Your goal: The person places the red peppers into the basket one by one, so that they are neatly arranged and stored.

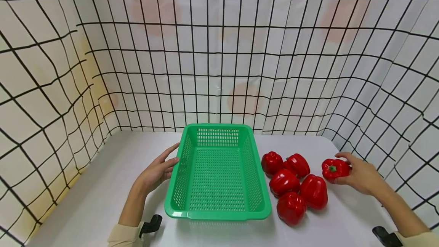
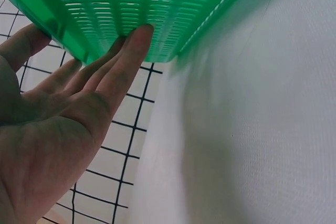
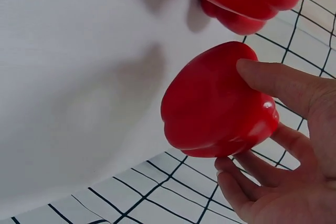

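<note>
A red bell pepper (image 1: 335, 169) is held in my right hand (image 1: 363, 176), with the thumb on one side and the fingers on the other. In the right wrist view this bell pepper (image 3: 215, 103) appears raised off the table, its shadow lying apart from it. My left hand (image 1: 156, 172) rests against the left side of a green plastic basket (image 1: 217, 215). Seen from the left wrist, its fairly straight fingers (image 2: 123, 66) touch the slotted outer wall (image 2: 121, 3). The basket holds nothing.
Several more red bell peppers (image 1: 284, 182) lie in a cluster on the white table (image 1: 103, 186), just right of the basket. White walls with a black grid (image 1: 223, 64) close in the table at the back and both sides.
</note>
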Motion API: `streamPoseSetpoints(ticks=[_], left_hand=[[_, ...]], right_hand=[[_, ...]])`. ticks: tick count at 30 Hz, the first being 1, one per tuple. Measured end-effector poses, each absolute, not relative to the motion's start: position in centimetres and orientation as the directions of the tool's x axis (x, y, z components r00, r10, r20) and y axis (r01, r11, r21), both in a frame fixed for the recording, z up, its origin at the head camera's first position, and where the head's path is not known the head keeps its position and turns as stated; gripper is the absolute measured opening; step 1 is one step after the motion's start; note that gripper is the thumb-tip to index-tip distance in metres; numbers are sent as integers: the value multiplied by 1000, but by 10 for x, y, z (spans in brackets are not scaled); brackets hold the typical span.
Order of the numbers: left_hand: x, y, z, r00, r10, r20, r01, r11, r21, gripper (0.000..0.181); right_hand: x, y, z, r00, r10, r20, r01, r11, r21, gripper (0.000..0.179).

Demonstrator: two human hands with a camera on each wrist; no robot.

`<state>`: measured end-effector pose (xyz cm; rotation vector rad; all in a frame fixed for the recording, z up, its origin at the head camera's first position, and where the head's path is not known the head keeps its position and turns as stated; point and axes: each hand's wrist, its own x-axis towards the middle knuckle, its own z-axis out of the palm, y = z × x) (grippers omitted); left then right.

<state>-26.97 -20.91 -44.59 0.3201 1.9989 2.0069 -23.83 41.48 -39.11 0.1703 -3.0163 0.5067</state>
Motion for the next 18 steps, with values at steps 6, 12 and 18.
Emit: streamPoseSetpoints(ticks=[6, 12, 18], left_hand=[[-270, -209, -446, -936, 349, -53, -64, -18, 998, 70], [-270, -208, -445, -935, 353, -45, -55, -17, 998, 70], [-269, -208, -444, -939, 340, -51, -63, -24, 998, 70]], right_hand=[[-239, 411, -380, -991, -74, 114, -108, 938, -328, 84], [-244, 400, -367, -991, -42, 130, -86, 930, -358, 89], [-249, 379, -349, -988, -42, 145, -97, 911, -400, 88]])
